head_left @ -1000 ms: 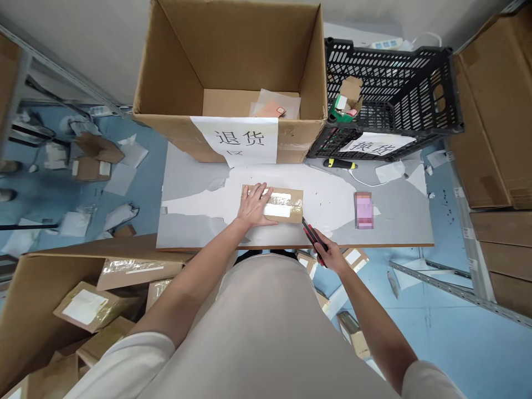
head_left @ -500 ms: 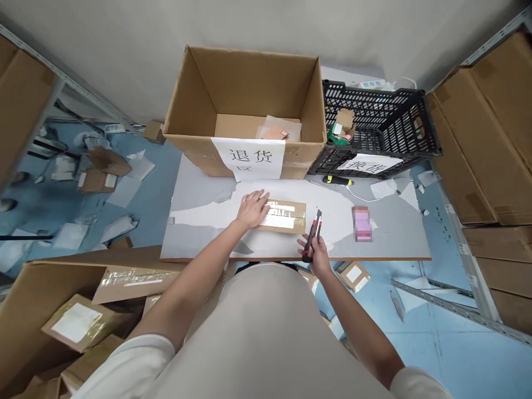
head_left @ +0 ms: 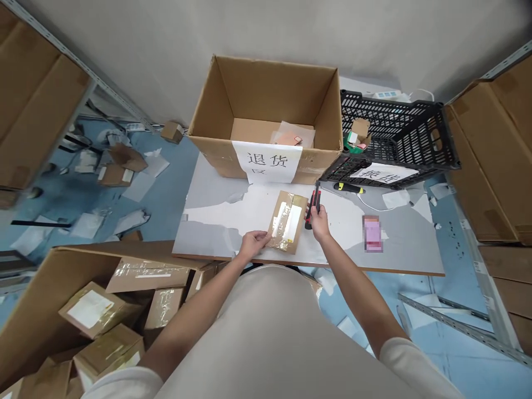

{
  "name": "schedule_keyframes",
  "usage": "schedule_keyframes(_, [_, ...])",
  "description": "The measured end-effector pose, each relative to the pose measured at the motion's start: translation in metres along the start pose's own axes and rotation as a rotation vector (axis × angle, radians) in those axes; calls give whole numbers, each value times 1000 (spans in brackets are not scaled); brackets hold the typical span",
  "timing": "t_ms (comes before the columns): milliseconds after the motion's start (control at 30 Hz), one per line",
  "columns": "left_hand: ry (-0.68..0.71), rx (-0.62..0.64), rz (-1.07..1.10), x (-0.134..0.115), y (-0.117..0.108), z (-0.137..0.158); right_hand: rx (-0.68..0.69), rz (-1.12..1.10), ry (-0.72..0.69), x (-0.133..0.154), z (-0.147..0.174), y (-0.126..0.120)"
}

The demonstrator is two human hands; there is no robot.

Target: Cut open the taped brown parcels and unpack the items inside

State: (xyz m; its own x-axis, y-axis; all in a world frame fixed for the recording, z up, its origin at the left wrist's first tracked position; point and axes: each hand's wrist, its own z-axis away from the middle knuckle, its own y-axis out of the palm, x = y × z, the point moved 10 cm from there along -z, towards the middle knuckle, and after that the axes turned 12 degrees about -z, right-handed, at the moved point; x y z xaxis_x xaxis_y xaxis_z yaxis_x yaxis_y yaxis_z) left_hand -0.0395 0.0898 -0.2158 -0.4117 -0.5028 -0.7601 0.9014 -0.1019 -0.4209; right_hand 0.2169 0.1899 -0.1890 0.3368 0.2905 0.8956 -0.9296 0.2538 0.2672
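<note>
A small taped cardboard box (head_left: 286, 221) with white labels lies turned at an angle on the table (head_left: 208, 230). My left hand (head_left: 254, 244) grips its near left corner, the fingertips pressed on the edge. Just beyond the box's right side, my right hand (head_left: 319, 220) is closed around a red and black utility knife (head_left: 315, 208), blade end pointing away from me. The knife's tip comes close to the large open carton (head_left: 266, 158) at the back, which holds some flat paper or plastic pieces.
A black plastic crate (head_left: 399, 141) with a small opened box stands at the back right. Near it lie a yellow and black tool (head_left: 349, 188) and a pink blurred item (head_left: 373, 234). At lower left, a big carton (head_left: 37, 288) holds several parcels. Shelving flanks both sides.
The box has turned from lying crosswise to pointing away from me. My left hand has slid from its top to its near corner. My right hand has moved forward with the knife.
</note>
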Motion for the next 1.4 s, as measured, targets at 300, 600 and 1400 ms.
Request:
schedule_keyframes(300, [-16,6,-70,3,9,7,24,131,-27,1,9,1])
schedule_keyframes(600, [410,-72,-433,-116,-10,-73,-104,25,265,-41,100,-46])
schedule_keyframes(1400, [265,-419,-557,-64,-42,1,-22,-75,53,11,15,-50])
